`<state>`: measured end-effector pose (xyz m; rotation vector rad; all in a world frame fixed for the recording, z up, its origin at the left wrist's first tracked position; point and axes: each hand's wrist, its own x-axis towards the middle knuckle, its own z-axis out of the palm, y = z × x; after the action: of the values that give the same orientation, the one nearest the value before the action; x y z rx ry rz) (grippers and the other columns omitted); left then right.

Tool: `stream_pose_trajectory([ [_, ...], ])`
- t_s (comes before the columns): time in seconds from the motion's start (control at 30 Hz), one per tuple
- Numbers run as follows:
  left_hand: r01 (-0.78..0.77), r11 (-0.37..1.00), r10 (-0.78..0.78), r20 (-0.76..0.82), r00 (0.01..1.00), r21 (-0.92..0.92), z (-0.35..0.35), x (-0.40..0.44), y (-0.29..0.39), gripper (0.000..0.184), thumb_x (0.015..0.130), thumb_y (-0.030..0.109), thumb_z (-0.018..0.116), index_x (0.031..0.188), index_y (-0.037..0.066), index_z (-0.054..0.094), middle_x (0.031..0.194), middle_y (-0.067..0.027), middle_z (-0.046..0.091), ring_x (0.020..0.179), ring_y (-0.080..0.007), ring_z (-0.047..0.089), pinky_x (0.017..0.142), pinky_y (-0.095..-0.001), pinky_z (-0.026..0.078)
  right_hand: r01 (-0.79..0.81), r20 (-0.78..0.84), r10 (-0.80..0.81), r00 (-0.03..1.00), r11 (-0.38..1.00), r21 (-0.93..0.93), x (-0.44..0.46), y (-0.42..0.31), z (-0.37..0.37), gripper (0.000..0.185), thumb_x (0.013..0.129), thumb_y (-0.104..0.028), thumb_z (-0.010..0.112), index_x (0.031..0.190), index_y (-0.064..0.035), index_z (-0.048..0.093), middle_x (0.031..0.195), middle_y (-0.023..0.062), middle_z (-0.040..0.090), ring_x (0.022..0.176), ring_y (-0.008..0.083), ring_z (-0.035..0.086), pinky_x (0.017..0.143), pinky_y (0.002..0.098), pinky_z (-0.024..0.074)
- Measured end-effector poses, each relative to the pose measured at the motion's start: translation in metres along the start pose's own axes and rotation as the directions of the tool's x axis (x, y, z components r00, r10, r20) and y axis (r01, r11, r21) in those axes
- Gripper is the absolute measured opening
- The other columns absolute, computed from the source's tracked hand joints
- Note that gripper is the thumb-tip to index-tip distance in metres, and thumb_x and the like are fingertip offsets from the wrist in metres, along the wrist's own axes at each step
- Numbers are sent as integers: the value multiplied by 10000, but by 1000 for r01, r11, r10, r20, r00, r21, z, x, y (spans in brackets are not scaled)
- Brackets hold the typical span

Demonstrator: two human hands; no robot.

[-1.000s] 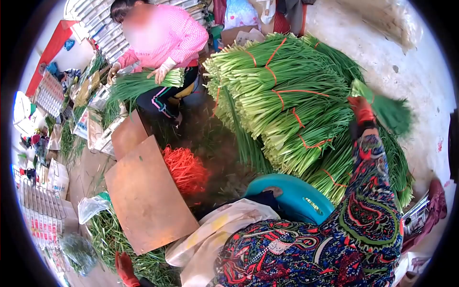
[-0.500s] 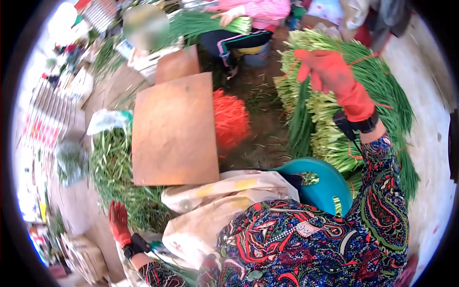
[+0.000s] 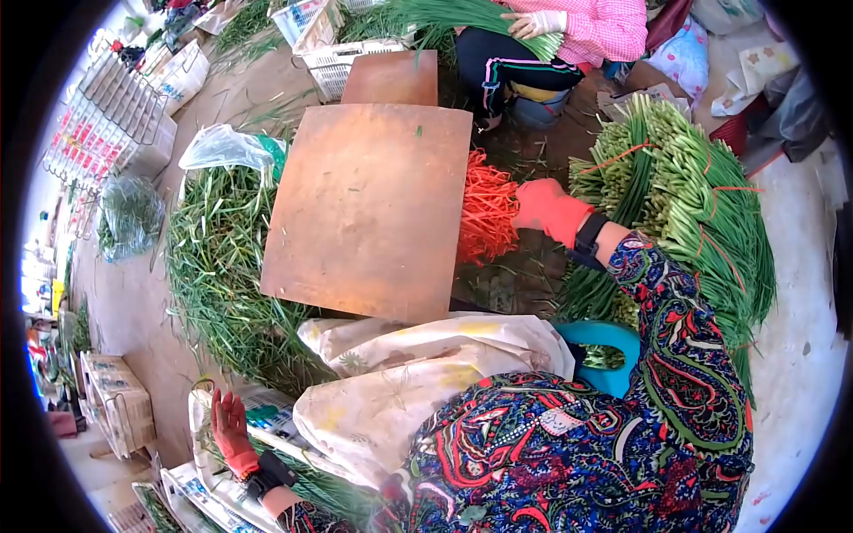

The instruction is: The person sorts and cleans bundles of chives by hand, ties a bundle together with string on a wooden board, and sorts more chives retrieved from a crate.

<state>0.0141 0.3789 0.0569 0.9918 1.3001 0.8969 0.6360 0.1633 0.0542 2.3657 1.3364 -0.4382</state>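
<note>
My right hand (image 3: 553,211), in a red glove, reaches the right edge of a pile of red ties (image 3: 486,213); its fingertips are hidden against the pile. At the lower left, my left hand (image 3: 234,428), also gloved in red, is raised with its fingers extended and nothing in it. Long green stalks (image 3: 324,484) lie in a crate just beside that hand. A brown board (image 3: 369,209) stands between my hands, left of the ties. Tied green bundles (image 3: 711,195) are stacked to the right of my right hand.
Across from me a person in a pink checked top (image 3: 609,31) holds green stalks (image 3: 462,19). Loose trimmings (image 3: 227,266) heap at the left near white crates (image 3: 115,124). A teal chair (image 3: 613,342) and a pale cloth (image 3: 426,373) are close to my body.
My right hand has moved from the stacked bundles down and left to the red ties; the bundle it touched earlier is away from it. The view has shifted, and my left hand shows more fully.
</note>
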Motion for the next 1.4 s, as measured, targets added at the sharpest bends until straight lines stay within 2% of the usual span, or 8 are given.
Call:
stream_pose_trajectory([
  [0.37,55,998,-58,80,995,33,34,11,-13,430,870,278,521,1242,73,454,1099,-97,572,914,-173,589,801,-247,454,-118,-291,24,957,944,-309,6,101,92,139,730,-146,512,748,-124,648,620,97,576,591,295,586,504,396,470],
  [0.47,63,998,-63,61,996,-2,24,8,-14,416,856,228,532,1228,54,465,1050,-105,592,897,-171,596,780,-240,458,204,-679,27,734,944,258,-83,109,2,163,781,-182,499,752,-89,630,683,95,600,629,256,593,526,375,467],
  [0.53,47,997,-46,26,999,-66,12,4,-19,407,853,209,535,1221,47,471,1036,-106,596,890,-169,599,764,-235,463,327,-475,468,745,366,872,-89,115,-50,208,825,-211,476,765,-66,612,715,73,607,640,209,587,544,350,464],
  [0.6,22,991,-23,-4,1000,-130,-4,7,-29,399,857,205,538,1216,42,474,1033,-108,597,879,-171,602,757,-230,466,511,-416,527,741,-40,859,-94,94,-105,259,870,-240,452,778,-43,594,747,51,614,651,163,582,561,325,461],
  [0.73,1,976,-1,0,1000,-218,-13,-13,-29,375,872,185,530,1212,38,474,1037,-114,595,892,-192,597,792,-259,468,688,-707,-246,663,-173,705,-84,23,-169,254,916,-205,419,895,-2,569,954,158,605,807,205,598,689,257,470],
  [0.93,-62,998,56,-191,980,-26,-39,-87,-26,413,847,152,572,1217,4,465,993,-86,595,849,-133,565,799,-238,444,881,-663,-635,395,58,469,-69,-150,-192,233,874,-182,509,1037,-28,574,919,105,627,789,215,611,707,260,455],
  [1.27,192,981,-166,-565,808,-14,-54,-198,-74,426,835,172,583,1221,29,475,1024,-77,588,899,-135,554,823,-245,440,524,-118,-516,848,850,49,206,-155,-140,392,828,-319,533,1145,-90,529,863,137,601,803,294,569,722,375,432],
  [1.4,199,978,-202,-548,812,-67,-53,-210,-83,408,847,148,567,1226,30,471,1023,-78,589,898,-134,554,805,-242,451,493,-234,-667,708,703,-513,224,-147,-148,566,798,-318,543,1292,-105,366,1120,143,538,994,291,532,830,379,418],
])
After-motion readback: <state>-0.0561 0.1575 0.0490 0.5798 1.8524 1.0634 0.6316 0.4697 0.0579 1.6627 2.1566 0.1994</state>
